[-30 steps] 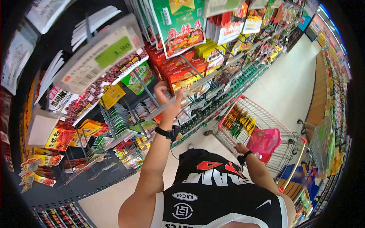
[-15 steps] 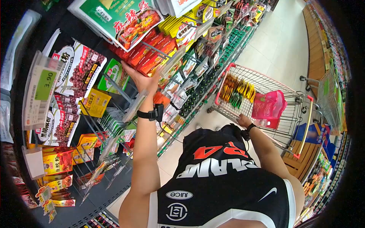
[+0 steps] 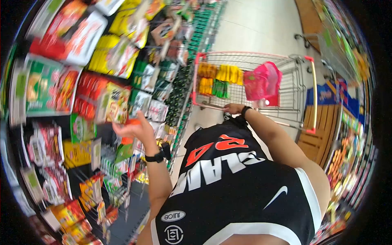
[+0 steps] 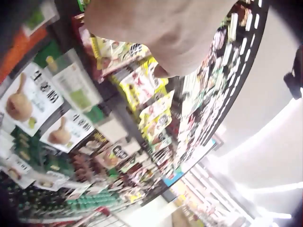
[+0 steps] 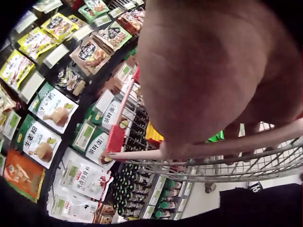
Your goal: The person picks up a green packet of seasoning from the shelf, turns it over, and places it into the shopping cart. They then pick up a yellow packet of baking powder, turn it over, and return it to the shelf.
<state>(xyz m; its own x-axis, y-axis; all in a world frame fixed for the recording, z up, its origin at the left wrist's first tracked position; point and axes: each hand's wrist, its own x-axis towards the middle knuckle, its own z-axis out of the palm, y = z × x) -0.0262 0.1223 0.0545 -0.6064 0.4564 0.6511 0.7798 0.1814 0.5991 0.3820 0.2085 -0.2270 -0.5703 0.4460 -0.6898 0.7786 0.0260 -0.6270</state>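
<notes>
My left hand is beside the hanging display, just below a yellow-and-green seasoning packet at the front of a row of red packets. Its thumb stands apart from the fingers, and nothing shows in its grasp. In the left wrist view the hand overlaps a red-and-yellow packet. My right hand grips the near rim of a shopping cart; the right wrist view shows its fingers curled over the bar. Inside the cart lie yellow packets, green packets and a pink bag.
Price tags and hooks stick out along the shelf. Green-and-white packets hang farther left. Dark bottles line a lower shelf. A slatted wooden stand and another cart stand across the aisle.
My left hand has come away from under the red packets toward me. The head view has turned, shifting shelf and cart leftward. My right hand has stayed on the cart rim.
</notes>
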